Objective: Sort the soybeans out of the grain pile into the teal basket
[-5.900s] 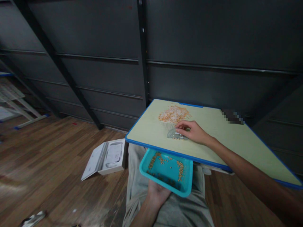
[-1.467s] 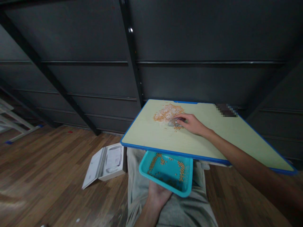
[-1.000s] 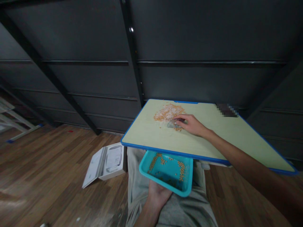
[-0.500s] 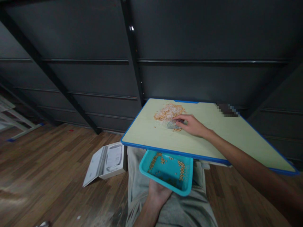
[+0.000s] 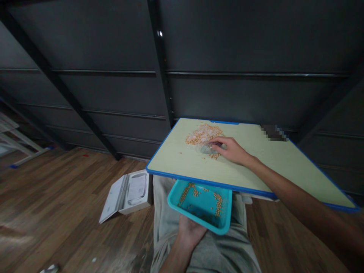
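Observation:
My right hand (image 5: 231, 150) reaches over a pale green desk with a blue rim (image 5: 182, 174). Its fingers press a small clear card-like scraper (image 5: 207, 149) against the near edge of a pile of yellow beans mixed with white grains (image 5: 202, 134). A few loose beans lie beside the scraper. My left hand (image 5: 190, 234) holds a teal tray (image 5: 224, 228) from underneath, just below the desk's front edge, over my lap. Yellow beans and some dark bits lie scattered in the tray.
An open white box (image 5: 127, 192) lies on the wooden floor left of my knees. A dark panelled wall with metal braces (image 5: 160, 68) stands behind the desk. A blurred dark object (image 5: 274, 132) sits at the desk's far right edge. A white frame (image 5: 14, 140) stands far left.
About six seconds ago my right hand and the scraper were nearer the front edge; they now sit against the pile. In the last second the hand has barely moved. The tray stays put.

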A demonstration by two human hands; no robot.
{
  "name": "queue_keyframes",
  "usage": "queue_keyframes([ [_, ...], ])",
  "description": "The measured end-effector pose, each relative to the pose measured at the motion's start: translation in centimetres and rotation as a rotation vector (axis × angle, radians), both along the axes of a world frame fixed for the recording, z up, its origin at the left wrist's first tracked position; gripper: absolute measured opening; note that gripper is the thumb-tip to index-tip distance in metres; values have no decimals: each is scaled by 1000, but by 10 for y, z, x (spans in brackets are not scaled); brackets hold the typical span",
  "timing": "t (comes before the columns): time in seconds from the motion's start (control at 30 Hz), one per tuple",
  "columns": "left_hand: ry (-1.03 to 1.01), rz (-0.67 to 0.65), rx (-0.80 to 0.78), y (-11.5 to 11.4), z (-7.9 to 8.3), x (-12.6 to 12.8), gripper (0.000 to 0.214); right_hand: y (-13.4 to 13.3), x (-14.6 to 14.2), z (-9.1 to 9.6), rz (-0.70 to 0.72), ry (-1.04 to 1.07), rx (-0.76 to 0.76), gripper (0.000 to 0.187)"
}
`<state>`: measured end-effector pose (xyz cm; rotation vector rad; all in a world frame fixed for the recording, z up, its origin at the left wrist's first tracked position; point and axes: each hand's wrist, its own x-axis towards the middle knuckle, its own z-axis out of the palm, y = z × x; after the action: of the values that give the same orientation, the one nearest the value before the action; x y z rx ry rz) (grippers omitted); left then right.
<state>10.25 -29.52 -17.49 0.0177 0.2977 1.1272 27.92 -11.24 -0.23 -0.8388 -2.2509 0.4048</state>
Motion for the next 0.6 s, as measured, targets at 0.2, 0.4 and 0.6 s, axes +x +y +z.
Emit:
queue_keyframes([
  [0.2,-18,-23,10,1,3,0,47,2,0,-2,5,-13,-23,25],
  [0.4,-26,-17,36,1,-1,0,46,0,0,-3,36,-17,-43,24],
  [0.6,-18,-11,7,0,4,1,47,1,0,-4,38,-31,-56,24],
])
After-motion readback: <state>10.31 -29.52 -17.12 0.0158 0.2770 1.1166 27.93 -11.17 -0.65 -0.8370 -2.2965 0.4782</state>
